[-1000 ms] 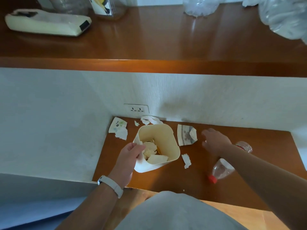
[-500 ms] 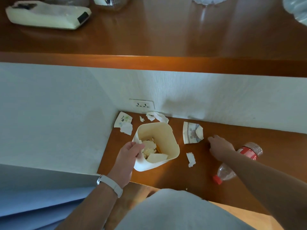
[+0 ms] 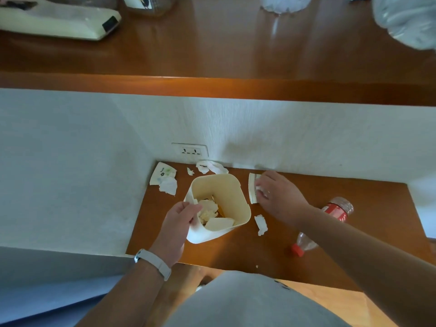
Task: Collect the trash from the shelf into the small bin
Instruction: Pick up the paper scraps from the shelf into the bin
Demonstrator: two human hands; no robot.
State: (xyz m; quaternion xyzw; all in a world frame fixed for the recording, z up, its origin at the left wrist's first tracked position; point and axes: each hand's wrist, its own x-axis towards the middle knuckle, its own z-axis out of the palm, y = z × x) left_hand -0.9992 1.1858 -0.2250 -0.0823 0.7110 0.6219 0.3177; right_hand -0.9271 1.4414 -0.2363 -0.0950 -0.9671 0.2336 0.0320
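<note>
- Small bin (image 3: pixel 226 190): cream plastic, open-topped, stood tilted on the lower shelf (image 3: pixel 236 253) near its left back corner, open mouth turned up towards the camera.
- Bin contents (image 3: pixel 208 210): crumpled pale paper and a flat cream piece lay inside.
- Left hand (image 3: pixel 175 223): gripped the bin's near-left rim, fingers curled over the edge. A pale wristband (image 3: pixel 153 263) sat on the wrist.
- Right hand (image 3: pixel 280 197): lay over a folded printed paper (image 3: pixel 252 188) just right of the bin, fingers bent on top of it. Whether they pinched the sheet or only pressed on it could not be told, as the hand covered most of it.
- Paper scrap (image 3: pixel 260 224): white, torn, lay on the shelf between the bin and the right forearm.
- Plastic bottle (image 3: pixel 335 211): clear, with a red label and red cap, lay on its side to the right, partly hidden by the forearm.
- Printed wrapper (image 3: pixel 162 173) and white tissue (image 3: pixel 168 186): touching, in the left back corner.
- Crumpled white paper (image 3: pixel 211 166) and a small scrap (image 3: pixel 190 171): against the back wall, under a wall socket (image 3: pixel 190 151).
- Upper shelf (image 3: pixel 236 55): carried a cream device (image 3: pixel 59 22) at left and clear plastic bags (image 3: pixel 405 22) at right.
</note>
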